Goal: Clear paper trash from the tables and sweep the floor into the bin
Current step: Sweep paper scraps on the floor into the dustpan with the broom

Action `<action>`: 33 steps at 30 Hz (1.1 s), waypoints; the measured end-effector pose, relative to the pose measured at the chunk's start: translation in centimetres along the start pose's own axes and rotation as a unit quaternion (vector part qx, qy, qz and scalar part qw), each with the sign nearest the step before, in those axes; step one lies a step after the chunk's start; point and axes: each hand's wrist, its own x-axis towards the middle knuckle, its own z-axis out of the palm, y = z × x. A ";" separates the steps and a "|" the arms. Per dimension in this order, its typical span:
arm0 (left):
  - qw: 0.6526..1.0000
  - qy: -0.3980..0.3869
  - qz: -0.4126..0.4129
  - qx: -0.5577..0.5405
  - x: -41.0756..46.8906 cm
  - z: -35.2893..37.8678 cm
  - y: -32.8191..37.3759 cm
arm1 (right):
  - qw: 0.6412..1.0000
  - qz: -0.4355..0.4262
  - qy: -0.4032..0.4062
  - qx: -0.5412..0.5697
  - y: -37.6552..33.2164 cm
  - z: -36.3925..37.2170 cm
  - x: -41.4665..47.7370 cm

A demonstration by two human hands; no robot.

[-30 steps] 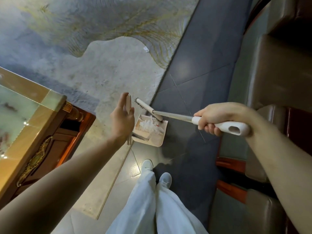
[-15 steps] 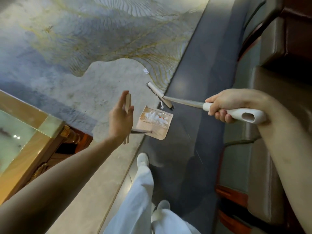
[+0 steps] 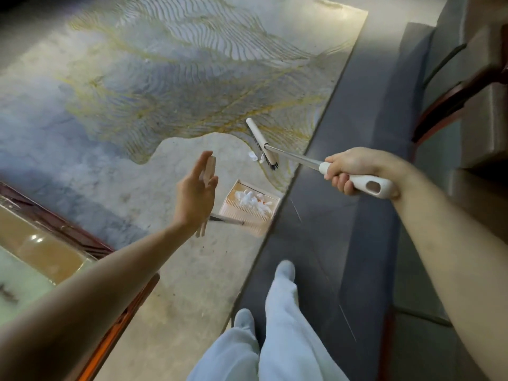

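On the rug [image 3: 170,78], right hand [image 3: 354,169] clasps broom [image 3: 262,144]; left hand [image 3: 196,193] half hides dustpan handle [image 3: 207,171].

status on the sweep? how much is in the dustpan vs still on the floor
Done: a pile of white paper scraps already sits in the dustpan. In hand: the right hand grips the broom, its head on the rug beside one loose paper scrap; the left hand steadies the dustpan handle. Left: sweep that scrap in and empty the pan; no bin is in view.
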 end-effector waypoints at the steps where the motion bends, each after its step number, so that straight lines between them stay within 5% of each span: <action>1: 1.000 0.002 -0.004 0.000 1.9 0.3 0.0 | 1.000 -0.002 -0.005 0.001 -1.3 -0.3 1.6; 16: 0.996 0.053 -0.068 0.030 26.5 6.6 -0.4 | 0.966 0.045 -0.060 -0.249 -15.4 -4.0 21.9; 25: 0.995 0.033 -0.087 0.037 29.1 4.8 -1.0 | 0.959 0.130 -0.121 -0.222 -17.9 -4.4 19.3; 33: 0.998 0.039 -0.036 0.036 28.0 4.2 -1.2 | 0.963 0.111 -0.116 -0.217 -19.4 -4.3 15.3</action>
